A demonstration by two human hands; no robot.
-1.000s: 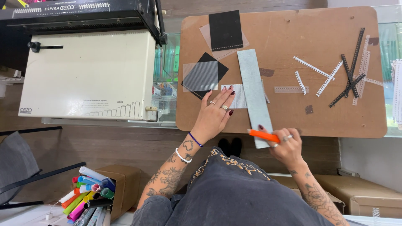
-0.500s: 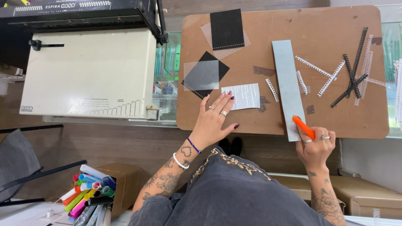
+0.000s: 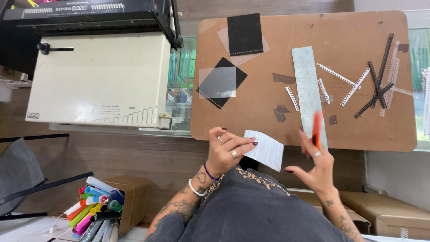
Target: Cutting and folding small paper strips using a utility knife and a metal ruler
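Left hand [image 3: 228,150] pinching white paper sheet [image 3: 265,149] by its left edge, fingers curled, sheet lifted at near edge of brown board [image 3: 268,103] and overhanging toward the body. Right hand [image 3: 313,163] partly spread, thumb out, orange cutter [image 3: 316,128] gripped between the fingers, blurred, tip pointing up over lower end of grey metal ruler [image 3: 308,92]. Ruler flat on board, lengthwise away from body. Two black covers with clear sheets [image 3: 222,82] on far left of board, loose white and black perforated strips [image 3: 375,80] at far right. Cream binding machine [image 3: 96,78] left of board. Box of coloured markers [image 3: 96,204] on floor, bottom left
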